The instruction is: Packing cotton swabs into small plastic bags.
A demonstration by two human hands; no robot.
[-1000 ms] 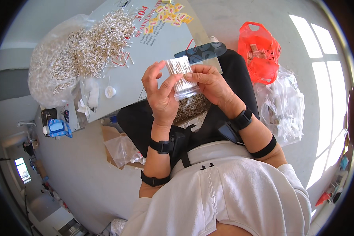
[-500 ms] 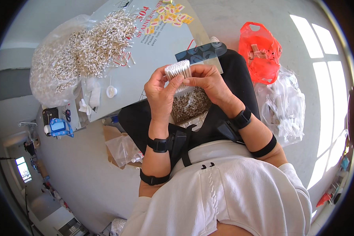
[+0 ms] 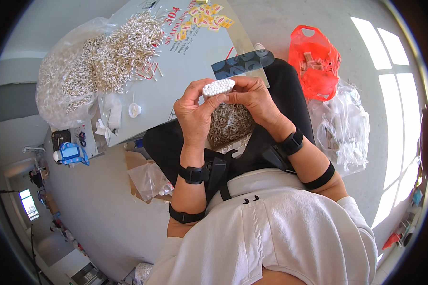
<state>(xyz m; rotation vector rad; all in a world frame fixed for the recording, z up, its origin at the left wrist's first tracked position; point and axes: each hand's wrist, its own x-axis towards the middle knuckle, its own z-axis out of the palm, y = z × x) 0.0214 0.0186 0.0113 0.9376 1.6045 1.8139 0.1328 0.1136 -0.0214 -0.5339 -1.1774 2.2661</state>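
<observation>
Between my two hands is a bundle of cotton swabs [image 3: 218, 88], its white tips facing up toward me. My left hand [image 3: 195, 102] grips the bundle's left side, the thumb against its near face. On the other side my right hand [image 3: 252, 97] clasps it, thumb and fingers closed around it. The sticks are mostly hidden by my fingers. Below the hands, between my thighs, a box holds a mass of loose cotton swabs [image 3: 230, 124].
On the table [image 3: 147, 111] lie a big heap of swabs [image 3: 126, 52], partly in a clear bag [image 3: 45, 95], yellow-white labels [image 3: 204, 20], a small white tub [image 3: 134, 110] and a blue pack [image 3: 71, 153]. At right, a red bag [image 3: 314, 61] and clear plastic bags [image 3: 342, 128] sit on the floor.
The bundle has tilted, so its tips now face up and the sticks no longer show. Both hands keep hold of it in nearly the same place.
</observation>
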